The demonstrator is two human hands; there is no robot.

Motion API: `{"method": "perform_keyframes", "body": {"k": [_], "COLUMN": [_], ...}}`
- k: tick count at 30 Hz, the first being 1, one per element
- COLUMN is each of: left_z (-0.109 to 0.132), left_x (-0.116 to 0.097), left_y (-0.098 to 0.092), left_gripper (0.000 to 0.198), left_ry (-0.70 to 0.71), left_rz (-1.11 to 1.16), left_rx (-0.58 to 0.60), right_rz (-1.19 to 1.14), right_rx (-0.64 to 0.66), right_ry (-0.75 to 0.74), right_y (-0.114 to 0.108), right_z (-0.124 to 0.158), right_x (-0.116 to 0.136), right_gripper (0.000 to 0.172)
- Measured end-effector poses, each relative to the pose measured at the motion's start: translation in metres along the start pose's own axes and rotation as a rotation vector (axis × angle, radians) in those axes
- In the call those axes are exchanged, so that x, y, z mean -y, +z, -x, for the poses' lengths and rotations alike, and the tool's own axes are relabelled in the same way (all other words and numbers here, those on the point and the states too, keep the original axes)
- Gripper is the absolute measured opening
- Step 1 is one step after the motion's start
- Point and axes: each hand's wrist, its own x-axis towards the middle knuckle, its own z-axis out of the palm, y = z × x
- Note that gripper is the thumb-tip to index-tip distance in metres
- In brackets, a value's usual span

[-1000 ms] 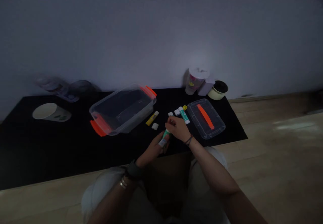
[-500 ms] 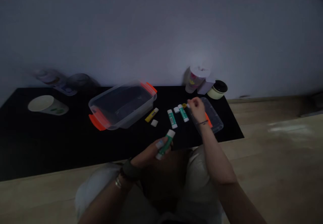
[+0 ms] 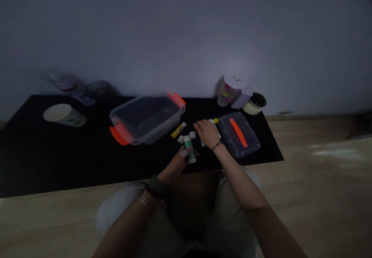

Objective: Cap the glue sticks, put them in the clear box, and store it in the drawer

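Observation:
My left hand (image 3: 175,160) holds a green-labelled glue stick (image 3: 189,149) upright between thumb and fingers, just above the front edge of the black mat (image 3: 58,153). My right hand (image 3: 207,132) rests close by, palm down over a teal-labelled glue stick (image 3: 203,143) whose middle it hides. Two small white caps (image 3: 180,139) lie just left of that hand. A yellow cap (image 3: 215,121) sits beyond its fingers, and a yellow glue stick (image 3: 178,130) lies further left.
A clear plastic box (image 3: 147,118) with orange handles stands left of my hands. Its clear lid (image 3: 238,134) with an orange strip lies to the right. A paper cup lies on its side at the far left. Cups and bottles stand along the wall.
My right hand has moved left from above the clear lid down onto the glue sticks. My left hand has raised its glue stick upright, closer to the other sticks.

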Motion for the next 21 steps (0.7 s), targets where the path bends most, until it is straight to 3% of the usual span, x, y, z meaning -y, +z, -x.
{"method": "perform_keyframes", "body": {"k": [4, 10, 13, 17, 21], "left_z": [-0.005, -0.011, -0.006, 0.005, 0.009], "left_x": [-0.004, 0.007, 0.001, -0.023, -0.036], "left_y": [-0.004, -0.012, -0.016, -0.021, -0.021], "left_gripper": [0.042, 0.052, 0.057, 0.052, 0.054], "left_ry": [0.073, 0.034, 0.14, 0.301, 0.331], "left_rz": [0.156, 0.022, -0.335, -1.009, -1.291], "left_rx": [0.069, 0.16, 0.156, 0.035, -0.026], "right_rz": [-0.24, -0.137, -0.035, 0.097, 0.184], "right_rx": [0.233, 0.459, 0.512, 0.539, 0.518], "right_ry": [0.014, -0.006, 0.026, 0.09, 0.161], "right_y": [-0.011, -0.014, -0.011, -0.001, 0.009], "right_z": [0.018, 0.03, 0.029, 0.029, 0.026], "right_x": [0.008, 0.015, 0.019, 0.029, 0.038], "right_gripper": [0.037, 0.03, 0.036, 0.046, 0.043]}}
